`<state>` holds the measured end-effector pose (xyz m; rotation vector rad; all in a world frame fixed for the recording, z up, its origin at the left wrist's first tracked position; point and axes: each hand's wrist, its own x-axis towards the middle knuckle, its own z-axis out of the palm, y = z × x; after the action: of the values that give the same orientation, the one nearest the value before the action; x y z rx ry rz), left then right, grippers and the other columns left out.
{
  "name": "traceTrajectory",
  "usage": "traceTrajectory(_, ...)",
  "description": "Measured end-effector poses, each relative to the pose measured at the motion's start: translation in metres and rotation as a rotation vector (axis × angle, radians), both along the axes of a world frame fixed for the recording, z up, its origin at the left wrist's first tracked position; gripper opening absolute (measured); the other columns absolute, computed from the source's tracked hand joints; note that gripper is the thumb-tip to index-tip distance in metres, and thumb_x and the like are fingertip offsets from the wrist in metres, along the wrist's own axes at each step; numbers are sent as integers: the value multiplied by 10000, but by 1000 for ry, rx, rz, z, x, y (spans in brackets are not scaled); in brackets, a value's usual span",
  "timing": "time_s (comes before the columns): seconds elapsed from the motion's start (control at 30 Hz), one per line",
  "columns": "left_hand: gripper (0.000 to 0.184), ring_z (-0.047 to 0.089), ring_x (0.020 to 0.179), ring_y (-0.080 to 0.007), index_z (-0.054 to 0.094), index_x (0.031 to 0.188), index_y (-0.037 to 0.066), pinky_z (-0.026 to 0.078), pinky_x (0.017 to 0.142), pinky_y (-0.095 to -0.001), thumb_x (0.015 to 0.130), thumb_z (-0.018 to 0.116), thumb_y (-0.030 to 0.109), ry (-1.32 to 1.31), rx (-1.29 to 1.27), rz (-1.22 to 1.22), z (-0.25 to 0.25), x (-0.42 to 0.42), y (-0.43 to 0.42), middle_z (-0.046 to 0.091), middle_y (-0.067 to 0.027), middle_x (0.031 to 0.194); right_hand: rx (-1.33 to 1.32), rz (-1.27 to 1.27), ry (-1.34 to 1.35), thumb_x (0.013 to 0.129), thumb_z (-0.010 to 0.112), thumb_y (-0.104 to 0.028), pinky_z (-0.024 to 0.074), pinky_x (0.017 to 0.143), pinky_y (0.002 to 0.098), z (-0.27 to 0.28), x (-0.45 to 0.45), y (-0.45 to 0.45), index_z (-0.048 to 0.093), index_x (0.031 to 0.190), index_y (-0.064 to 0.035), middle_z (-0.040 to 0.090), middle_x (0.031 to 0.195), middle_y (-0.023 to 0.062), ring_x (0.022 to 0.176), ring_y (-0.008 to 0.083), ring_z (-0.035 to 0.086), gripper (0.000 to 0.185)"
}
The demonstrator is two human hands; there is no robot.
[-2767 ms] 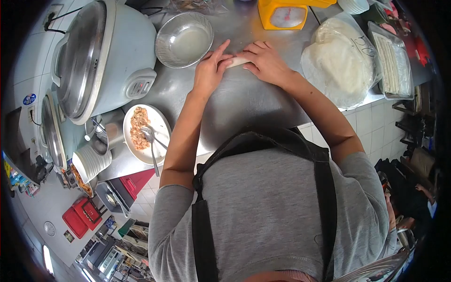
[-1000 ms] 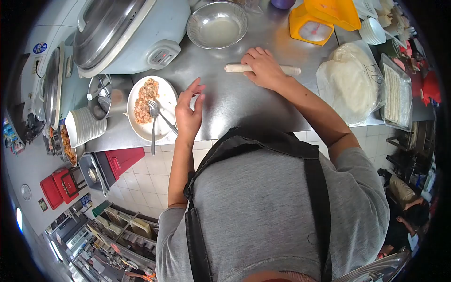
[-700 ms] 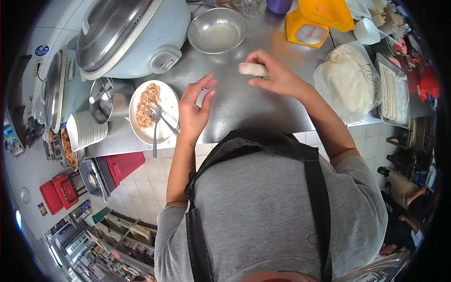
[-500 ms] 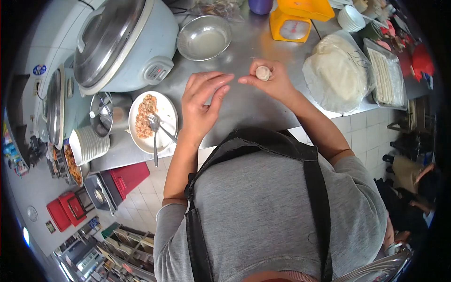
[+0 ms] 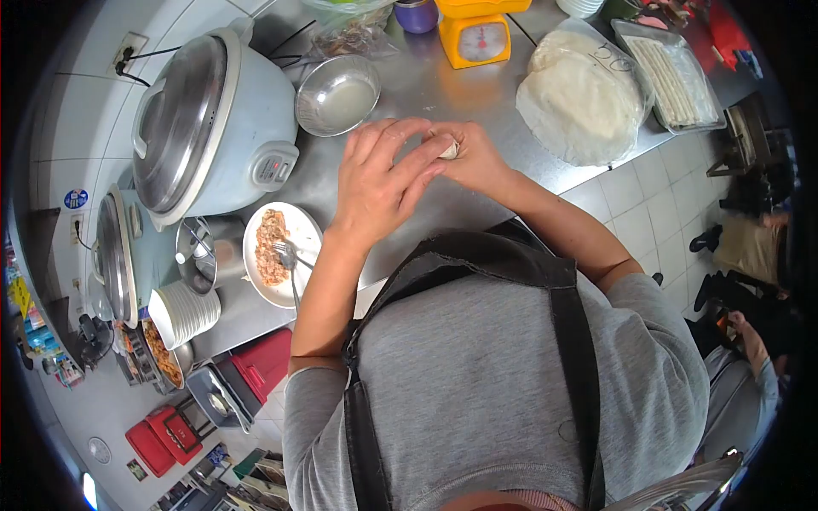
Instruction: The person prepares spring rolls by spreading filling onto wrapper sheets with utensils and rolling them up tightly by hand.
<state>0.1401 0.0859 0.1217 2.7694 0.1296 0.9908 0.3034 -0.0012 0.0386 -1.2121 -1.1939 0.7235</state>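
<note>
My right hand (image 5: 479, 159) is closed around a small pale wrapped roll (image 5: 450, 151), its round end facing up toward me. My left hand (image 5: 372, 177) comes in from the left with its fingers apart, fingertips touching or just over the end of the roll; they hide part of it. Below my left wrist is a white plate (image 5: 304, 223) with minced filling (image 5: 271, 247) and a fork and spoon (image 5: 288, 254). A metal bowl (image 5: 338, 95) of cloudy liquid stands just beyond my left hand. Over to the right lies a bagged stack of round wrappers (image 5: 581, 98).
A large rice cooker (image 5: 264, 111) stands at the left, with stacked white bowls (image 5: 183, 313) nearer me. A yellow scale (image 5: 479, 43) is at the back. Long pale rolls (image 5: 665, 81) fill a tray (image 5: 711, 119) at the right. People sit at the far right.
My left hand has moved right and up, its fingers now meeting the roll in my right hand. My right hand has shifted slightly left and turned. The camera view has shifted.
</note>
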Motion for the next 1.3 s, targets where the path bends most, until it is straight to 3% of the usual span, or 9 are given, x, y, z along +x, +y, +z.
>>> traceTrajectory(0.47,168,604,1068,-306,729,950,110,483,910,-429,796,792,124,4,-82,-106,12,6,16,666,-71,1179,27,-35,49,810,831,-194,530,676,339,7,-20,3,699,933,-15,677,755,81,703,140,621,255)
traceTrajectory(0.67,176,617,1119,-205,690,978,61,481,982,-380,819,749,17,144,-817,-117,16,19,17,685,-88,1191,87,-92,7,817,850,-187,539,685,339,8,-27,7,684,904,-24,673,740,80,693,148,632,249)
traceTrajectory(0.77,286,593,1162,-164,670,1096,64,500,965,-353,827,739,-2,83,-1484,-245,18,20,18,663,-80,1231,46,-135,-32,852,860,-211,510,639,311,23,-32,2,647,835,-31,647,700,52,656,101,588,279)
traceTrajectory(0.87,355,578,1213,-175,646,1185,74,492,982,-340,848,730,2,-147,-1461,-265,9,16,38,638,-84,1282,-66,-54,17,924,822,-164,442,608,209,28,-24,-4,608,762,-54,581,697,-40,662,22,535,290)
traceTrajectory(0.97,429,564,1258,-186,629,1261,72,463,1039,-347,855,755,15,104,-1159,-137,-30,13,55,622,-84,1326,20,-180,178,955,798,-271,402,542,246,21,-19,-3,597,738,-59,577,630,-47,622,16,499,364)
traceTrajectory(1.07,552,551,1271,-185,600,1328,61,442,1057,-347,819,814,31,314,-1188,-192,-73,23,20,621,-66,1339,76,-256,330,967,784,-266,397,530,239,38,-12,-7,594,720,-72,583,632,-42,619,19,520,367)
traceTrajectory(1.17,612,630,1154,-216,580,1350,32,485,987,-351,799,841,82,187,-1077,-225,-91,55,-17,680,-96,1243,161,-316,495,990,753,-263,415,545,250,55,1,-13,586,713,-86,577,636,-13,595,64,533,369)
traceTrajectory(1.27,575,681,1030,-249,607,1314,45,521,897,-381,811,857,166,349,-1142,-234,-80,88,-8,718,-124,1117,369,-66,644,1031,674,-383,537,778,330,42,57,-34,670,927,-79,697,839,63,835,177,683,321)
traceTrajectory(1.3,538,690,1007,-271,621,1284,51,526,879,-392,814,851,173,388,-1032,-226,-65,95,-6,720,-138,1087,386,-40,712,1028,644,-449,506,888,370,48,66,-42,655,1057,-76,694,980,101,985,215,654,375)
